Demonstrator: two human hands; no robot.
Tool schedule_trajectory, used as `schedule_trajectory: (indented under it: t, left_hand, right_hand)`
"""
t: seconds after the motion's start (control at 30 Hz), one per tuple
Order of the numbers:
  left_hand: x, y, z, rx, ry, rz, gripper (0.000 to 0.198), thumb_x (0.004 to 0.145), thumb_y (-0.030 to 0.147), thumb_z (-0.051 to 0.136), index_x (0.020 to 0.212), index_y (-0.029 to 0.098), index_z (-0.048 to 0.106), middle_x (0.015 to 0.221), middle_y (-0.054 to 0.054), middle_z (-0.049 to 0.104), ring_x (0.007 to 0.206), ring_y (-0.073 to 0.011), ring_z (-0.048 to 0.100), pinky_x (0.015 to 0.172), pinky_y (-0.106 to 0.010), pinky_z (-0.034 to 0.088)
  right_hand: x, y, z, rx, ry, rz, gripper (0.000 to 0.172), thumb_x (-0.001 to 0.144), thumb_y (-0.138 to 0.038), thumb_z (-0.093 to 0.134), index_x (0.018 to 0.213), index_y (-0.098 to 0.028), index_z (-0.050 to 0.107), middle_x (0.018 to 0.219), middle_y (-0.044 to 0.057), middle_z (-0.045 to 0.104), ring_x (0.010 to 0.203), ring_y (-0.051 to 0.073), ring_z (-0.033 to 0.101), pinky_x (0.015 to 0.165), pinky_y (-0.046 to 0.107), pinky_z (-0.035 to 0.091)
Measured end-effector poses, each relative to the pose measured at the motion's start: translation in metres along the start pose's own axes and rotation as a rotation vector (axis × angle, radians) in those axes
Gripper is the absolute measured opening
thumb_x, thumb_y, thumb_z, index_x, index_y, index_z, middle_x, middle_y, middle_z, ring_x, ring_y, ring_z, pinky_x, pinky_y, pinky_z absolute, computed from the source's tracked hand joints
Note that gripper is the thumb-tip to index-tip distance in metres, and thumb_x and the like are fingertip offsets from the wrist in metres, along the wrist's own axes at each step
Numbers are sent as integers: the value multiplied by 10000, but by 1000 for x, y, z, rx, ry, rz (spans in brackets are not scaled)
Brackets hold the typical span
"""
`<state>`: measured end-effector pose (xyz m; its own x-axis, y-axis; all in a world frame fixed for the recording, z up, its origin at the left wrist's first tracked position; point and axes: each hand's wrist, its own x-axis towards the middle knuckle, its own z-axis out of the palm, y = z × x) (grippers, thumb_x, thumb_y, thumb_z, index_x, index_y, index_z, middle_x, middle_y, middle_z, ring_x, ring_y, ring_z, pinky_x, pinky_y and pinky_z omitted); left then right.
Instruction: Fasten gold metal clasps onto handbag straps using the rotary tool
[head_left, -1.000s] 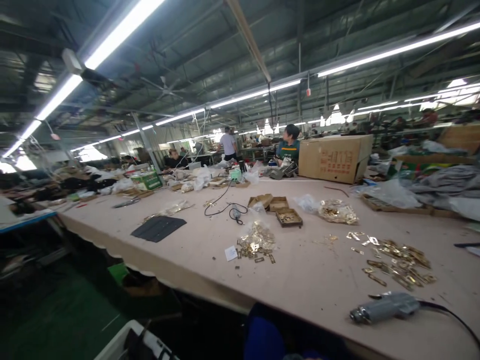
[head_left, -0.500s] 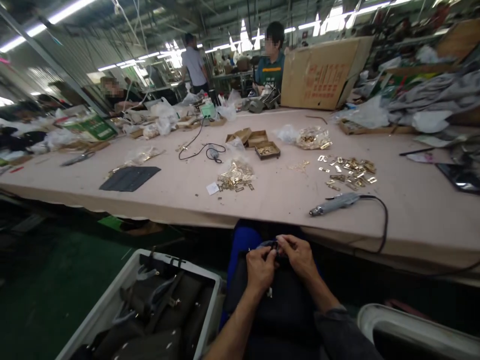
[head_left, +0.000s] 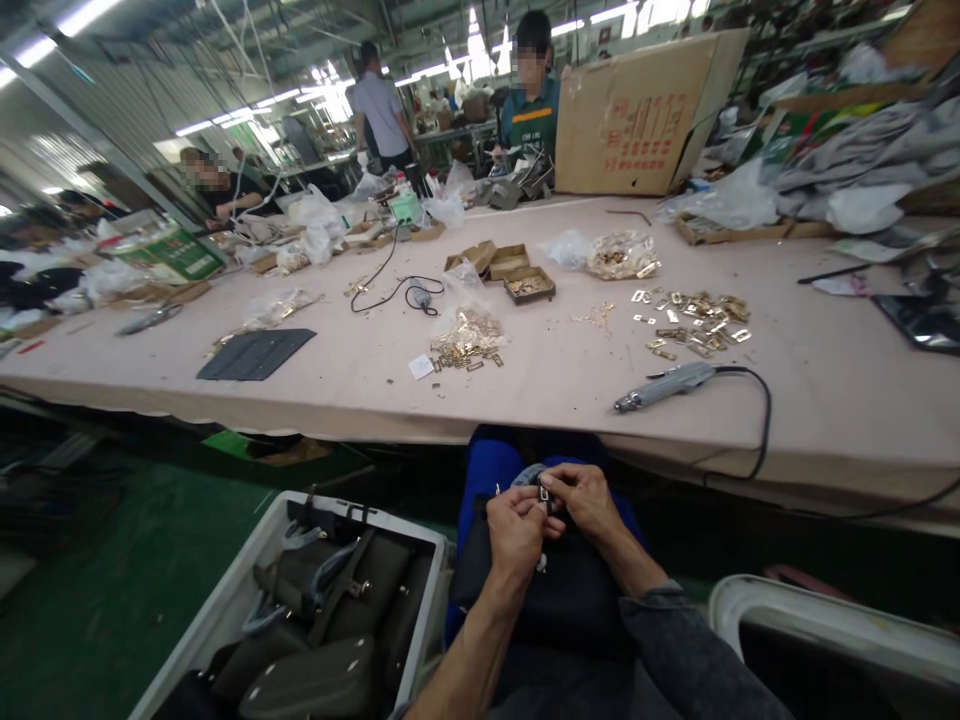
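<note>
A dark bag (head_left: 577, 590) lies across my lap, with a small metal fitting (head_left: 541, 563) on its front. Above it, my left hand (head_left: 516, 528) pinches a narrow dark strap (head_left: 546, 508) from the left side. The fingers of my right hand (head_left: 589, 502) close on the same strap from the right. A small rectangular metal buckle (head_left: 544, 493) shows on the strap between my fingertips. Behind my fingers a greyish wrapped piece (head_left: 528, 474) pokes up, perhaps part of the bag's handle. Parts of the strap are hidden by my fingers.
A white bin (head_left: 439, 560) of dark bags stands at my left, and another pale bin (head_left: 817, 610) at my right. On the table (head_left: 360, 390) lie an electric screwdriver (head_left: 667, 387), loose metal plates (head_left: 701, 325), a bag of fittings (head_left: 469, 335) and a black sheet (head_left: 255, 354). Co-workers are beyond.
Both hands stay at the strap. They have turned slightly, so the metal buckle now shows between the fingers, and some left fingers have uncurled. The whole view has shifted a little.
</note>
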<state>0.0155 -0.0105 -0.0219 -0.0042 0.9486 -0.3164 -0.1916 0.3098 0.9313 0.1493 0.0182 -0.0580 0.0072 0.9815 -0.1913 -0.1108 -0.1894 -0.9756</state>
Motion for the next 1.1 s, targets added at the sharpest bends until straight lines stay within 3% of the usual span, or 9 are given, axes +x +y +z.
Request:
schedule_trajectory:
  t: [0.23,0.4,0.63,0.8,0.87,0.97,1.1]
  left_hand:
    - [15,-8,0,123,65,32,415,707,428,819,876,64,716,568,-91,713,419,-184,654,401,-224,532]
    - [22,-17,-2,75,58,50,504,664,550,855,831,91,730,510,-72,685,402,-167,624,398,-202,495]
    - [32,-30,-4,52,109,3,631,558,679,870,794,115,712,451,-68,649,358,-173,584,372,-216,480]
    - [39,-28,-5,54,96,-19,633,592,685,848,812,101,743,441,-63,640,356,-160,576,376,-204,461]
    - [38,-24,-4,25,96,-15,575,615,644,849,793,108,738,443,-56,639,342,-155,563,367,-205,446]
    - [39,-21,1,-29,105,-7,489,638,570,847,774,119,716,447,-47,637,319,-153,547,345,-210,425]
    - [39,-17,7,-68,152,-30,429,630,510,848,747,149,647,508,-64,675,301,-153,547,320,-209,399]
  right_hand:
    - [5,-8,8,-120,80,-39,322,799,-445,666,732,-136,728,657,49,682,549,155,589,529,239,448]
    - [14,-3,14,-206,145,-58,298,798,-394,628,683,-131,708,624,41,661,570,155,588,540,235,405]
    - [22,-9,18,-224,117,-47,310,735,-419,758,644,-133,681,568,10,608,549,135,528,534,233,340]
    - [30,-3,25,-429,212,-94,498,914,-517,590,568,-160,616,550,18,569,558,142,509,560,260,315]
    - [28,-5,29,-591,251,-125,501,964,-502,537,588,-177,603,575,28,585,573,155,522,581,277,308]
    - [26,-24,32,-832,333,-256,426,998,-442,503,665,-199,609,647,41,623,610,178,552,625,301,313]
    - [53,-69,35,-800,355,-513,293,1006,-379,496,848,-196,662,792,54,663,712,189,595,709,298,378]
